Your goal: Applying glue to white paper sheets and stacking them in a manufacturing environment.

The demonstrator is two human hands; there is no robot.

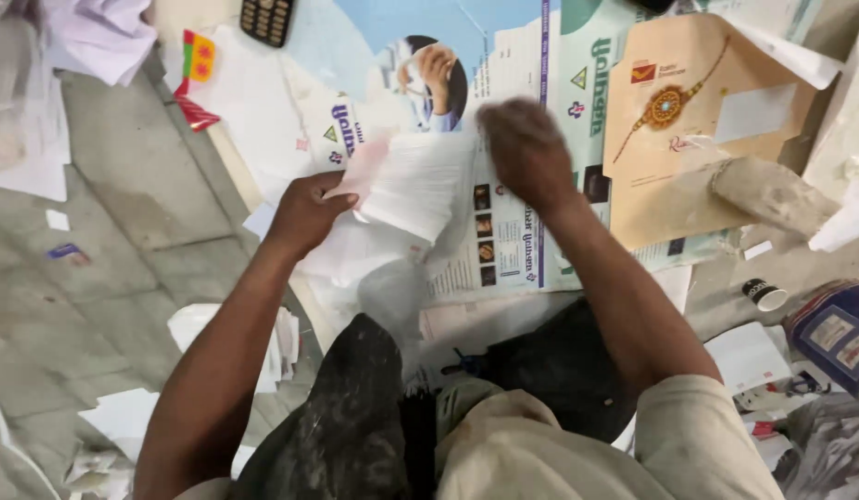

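Observation:
My left hand grips the left edge of a stack of white paper sheets that is blurred with motion and tinged pink at one corner. My right hand hovers just right of the stack's upper edge, fingers curled and blurred; whether it touches the paper is unclear. The stack lies over a large printed poster spread on the floor. My knees in dark trousers fill the bottom of the view.
A tan printed envelope lies at the right, with a grey cylindrical stone on it. A dark keypad device sits at the top. A small black cup, loose papers and a red-yellow wrapper lie around on the concrete floor.

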